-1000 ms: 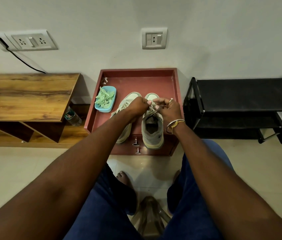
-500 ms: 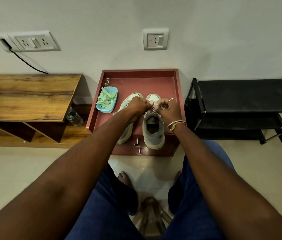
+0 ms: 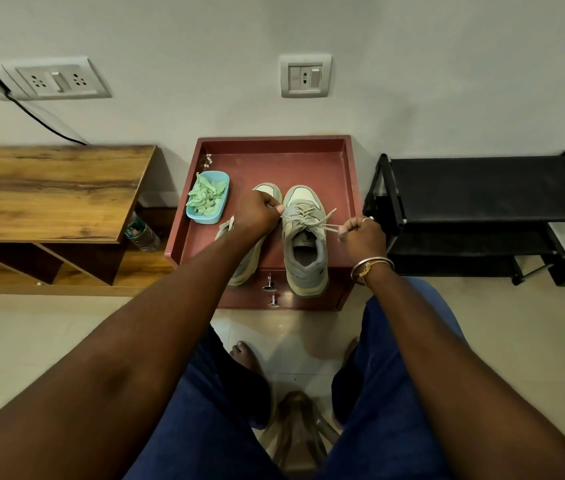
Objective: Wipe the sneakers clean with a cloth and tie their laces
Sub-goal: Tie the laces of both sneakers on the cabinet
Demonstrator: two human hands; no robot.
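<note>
Sneakers, a pair, toes toward the wall, side by side inside a red tray (image 3: pixel 348 188). Right sneaker (image 3: pixel 305 244) fully in view, grey upper, pale toe cap, cream sole, heel just over the tray's near edge. Left sneaker (image 3: pixel 246 258) mostly hidden under the left forearm; toe and part of the sole visible.

Left hand (image 3: pixel 256 214) above the left sneaker's toe, just left of the right sneaker's lacing, fingers clenched on one lace end. Right hand (image 3: pixel 364 235) over the tray's right rim, fingers pinched shut on the other lace (image 3: pixel 326 226), drawn taut from the eyelets out to the right. Loose lace tip angled up past the strand, toward the tray's far right corner. Hands well apart, one on each side of the right sneaker. Bangle (image 3: pixel 372 265) and yellow thread on the right wrist, ring on one right finger.

Blue tub (image 3: pixel 220 211) in the tray's left part, just left of the left hand, filled with crumpled green cloth (image 3: pixel 204 197). Small pale bits near the tray's far left corner. Two metal knobs (image 3: pixel 269 284) on the tray's near face, between the sneaker heels.

Wooden desk (image 3: pixel 49 192) left of the tray, a bottle (image 3: pixel 142 233) between them. Black rack (image 3: pixel 481 202) right of the tray. Wall sockets above. Blue-trousered knees and bare feet on the tiled floor, nearer than the tray.
</note>
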